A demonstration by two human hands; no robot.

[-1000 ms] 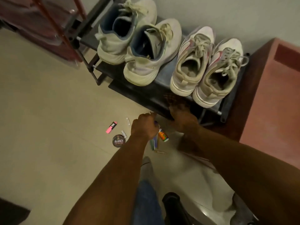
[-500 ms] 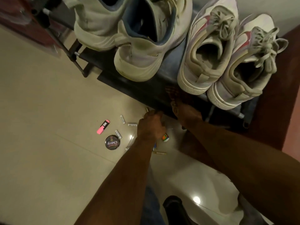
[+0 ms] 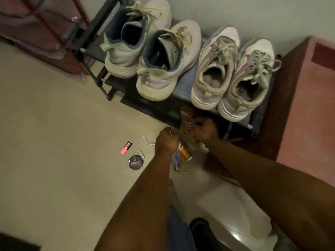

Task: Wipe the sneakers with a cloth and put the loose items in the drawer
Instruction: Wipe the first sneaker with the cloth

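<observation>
A: Sneakers (image 3: 213,69), four of them, stand heels-out on the dark rack (image 3: 183,87) against the wall, higher in the head view than half a second ago, when the camera looked closer in.
B: And the cloth?
A: It was barely visible before. A checked cloth (image 3: 187,129) now shows below the rack's front edge, gripped by the right hand (image 3: 205,130).
B: The left hand?
A: The left hand (image 3: 165,142) is clenched around something small and pale beside the cloth; I cannot tell what.
B: Loose items?
A: Unmoved on the floor: pink highlighter (image 3: 126,147), polish tin (image 3: 136,162), small white tubes (image 3: 145,139), an orange glue stick (image 3: 184,153) just under the hands.
B: Room?
A: Bare tile (image 3: 54,142) stretches left; a reddish cabinet (image 3: 304,105) closes the right side and touches the rack.
</observation>
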